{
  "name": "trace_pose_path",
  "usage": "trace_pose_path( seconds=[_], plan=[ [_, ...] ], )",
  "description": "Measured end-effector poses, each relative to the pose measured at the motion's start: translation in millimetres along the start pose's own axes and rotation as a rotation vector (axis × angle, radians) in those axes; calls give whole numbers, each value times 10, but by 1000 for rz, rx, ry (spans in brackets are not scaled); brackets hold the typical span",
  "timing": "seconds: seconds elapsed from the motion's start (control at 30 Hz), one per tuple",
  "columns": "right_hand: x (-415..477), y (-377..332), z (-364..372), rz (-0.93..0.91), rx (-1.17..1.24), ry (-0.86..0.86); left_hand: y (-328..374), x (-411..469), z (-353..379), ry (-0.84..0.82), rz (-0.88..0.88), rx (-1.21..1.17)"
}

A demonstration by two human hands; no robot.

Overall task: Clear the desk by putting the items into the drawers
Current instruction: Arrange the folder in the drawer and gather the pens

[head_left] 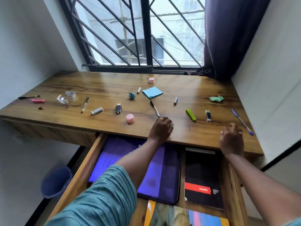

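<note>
A person clearing a wooden desk (pixel 192 85) reaches over its front edge with both hands, with a blue sticky-note pad (pixel 152 92) lying mid-desk. The left hand (pixel 160 128), straight in front of the pad at the desk's near edge, is knuckles-up with fingers curled down onto a small pale item (pixel 172 125), which is mostly hidden under the fingertips. The right hand (pixel 232 139), in front of the pad and well off to its right, hovers with fingers loosely bent and apart, holding nothing. A black pen (pixel 154 108) lies between the pad and the left hand, its tip almost at the knuckles. A pink jar (pixel 130 117) stands in front of the pad to its left, and a second pink jar (pixel 151 80) stands just behind it. To the pad's right, nearer the front, lie a green stapler-like item (pixel 191 115), a small black device (pixel 208 115) and a blue pen (pixel 242 122). A crumpled green paper (pixel 216 98) sits far to the pad's right. Far to the pad's left are a clear glass dish (pixel 66 97) and another pen (pixel 85 104). Below the desk's edge, in front of the pad, the open drawer (pixel 81 168) holds a purple sleeve (pixel 169 168) and a black notebook (pixel 202 176).
</note>
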State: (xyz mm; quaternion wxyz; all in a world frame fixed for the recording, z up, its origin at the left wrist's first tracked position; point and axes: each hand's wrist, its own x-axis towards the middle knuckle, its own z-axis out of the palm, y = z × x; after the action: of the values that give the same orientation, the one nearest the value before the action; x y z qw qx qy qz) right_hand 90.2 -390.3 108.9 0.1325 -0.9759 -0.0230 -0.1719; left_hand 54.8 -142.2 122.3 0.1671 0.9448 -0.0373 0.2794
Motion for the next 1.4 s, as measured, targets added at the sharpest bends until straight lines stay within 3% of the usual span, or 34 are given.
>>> trace_pose_path(
  seconds=[0.07, 0.2, 0.3, 0.47, 0.8, 0.93, 1.13, 1.4],
  plan=[
    [273, 78, 21, 114, 4, -22, -184, 278, 21, -9, -116, 48],
    [683, 258, 123, 258, 21, -123, -355, 709, 62, -254, -560, 30],
    [862, 254, 173, 459, 90, -140, -460, 917, 187, -341, -736, 11],
    [972, 235, 368, 451, 108, -153, -547, 1037, 351, -314, -992, -69],
    [1022, 47, 391, 570, 126, -104, -668, 977, 33, -239, -973, -138],
    [890, -252, 431, 453, 272, 18, -734, 670, -339, -186, -912, -170],
    [142, -1398, -152, 170, 221, 181, -793, -174, -917, -123, -926, -249],
    [-1365, -2451, 80, 100, 382, -47, -886, -1585, -1310, -307, -1041, -276]
  ],
)
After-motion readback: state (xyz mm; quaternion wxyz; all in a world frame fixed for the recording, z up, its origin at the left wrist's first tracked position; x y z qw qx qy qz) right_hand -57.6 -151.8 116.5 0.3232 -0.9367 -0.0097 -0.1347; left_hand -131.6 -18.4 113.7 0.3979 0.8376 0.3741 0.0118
